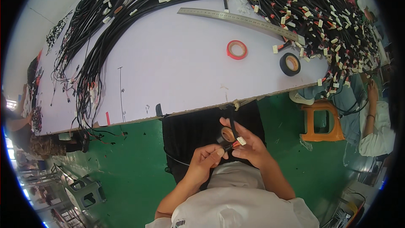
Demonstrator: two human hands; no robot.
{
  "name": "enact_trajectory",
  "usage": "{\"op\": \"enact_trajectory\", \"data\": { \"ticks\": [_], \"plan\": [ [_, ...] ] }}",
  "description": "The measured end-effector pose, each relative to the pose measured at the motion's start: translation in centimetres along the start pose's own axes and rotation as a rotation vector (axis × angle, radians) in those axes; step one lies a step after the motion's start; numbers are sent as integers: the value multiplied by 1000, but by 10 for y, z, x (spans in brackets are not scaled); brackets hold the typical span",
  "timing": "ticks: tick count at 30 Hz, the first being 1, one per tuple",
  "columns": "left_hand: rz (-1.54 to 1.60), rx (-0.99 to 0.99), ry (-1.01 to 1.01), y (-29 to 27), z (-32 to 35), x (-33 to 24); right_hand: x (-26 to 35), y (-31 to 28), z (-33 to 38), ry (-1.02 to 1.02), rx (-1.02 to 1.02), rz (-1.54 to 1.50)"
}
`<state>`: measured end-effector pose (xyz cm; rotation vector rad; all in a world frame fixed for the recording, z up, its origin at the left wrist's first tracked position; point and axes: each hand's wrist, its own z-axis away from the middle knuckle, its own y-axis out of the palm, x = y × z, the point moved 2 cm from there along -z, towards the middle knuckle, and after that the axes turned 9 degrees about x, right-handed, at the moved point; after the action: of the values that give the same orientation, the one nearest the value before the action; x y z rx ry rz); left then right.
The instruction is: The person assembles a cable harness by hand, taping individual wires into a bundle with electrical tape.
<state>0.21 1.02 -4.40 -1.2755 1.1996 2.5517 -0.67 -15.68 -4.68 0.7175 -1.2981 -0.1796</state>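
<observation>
Above my lap, my left hand point(206, 159) pinches the dark end of a cable between thumb and fingers. A white connector point(241, 141) on short red and orange wires lies beside that grip, in front of my right palm. My right hand point(253, 145) curls around a roll of black tape point(228, 134) with a brown core; its thumb is apart and some fingers are hidden. A black strip point(232, 120) runs upward from the connector, passing in front of the right fingers; whether it is tape or cable I cannot tell.
On the white table point(168, 71) lie a red tape roll point(236, 50), a black tape roll point(290, 64) and a steel ruler point(240, 19). Bundles of black cables point(126, 21) and piled harnesses point(312, 21) lie farther back. An orange stool point(322, 122) and another person's arm point(370, 114) are at right.
</observation>
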Motion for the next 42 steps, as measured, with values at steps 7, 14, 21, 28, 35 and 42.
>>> {"op": "enact_trajectory", "data": {
  "ticks": [7, 14, 21, 28, 35, 42],
  "plan": [
    [54, 8, -15, 6, 2, -2, -6, -2, -14, -38, 153, -152],
    [-36, -107, 51, 14, 0, -5, -7, 2, 0, -144, -27, -30],
    [-258, -163, 103, 19, 5, -2, 0, 22, 6, -245, -397, 159],
    [-265, -92, 103, 16, 7, 2, -4, 30, 5, -262, -501, -98],
    [-241, -102, 93, 20, 6, 0, -8, 26, 7, -300, -490, -24],
    [-45, -34, 19, 15, 6, -6, -11, 16, 4, -297, -203, -104]
  ]
}}
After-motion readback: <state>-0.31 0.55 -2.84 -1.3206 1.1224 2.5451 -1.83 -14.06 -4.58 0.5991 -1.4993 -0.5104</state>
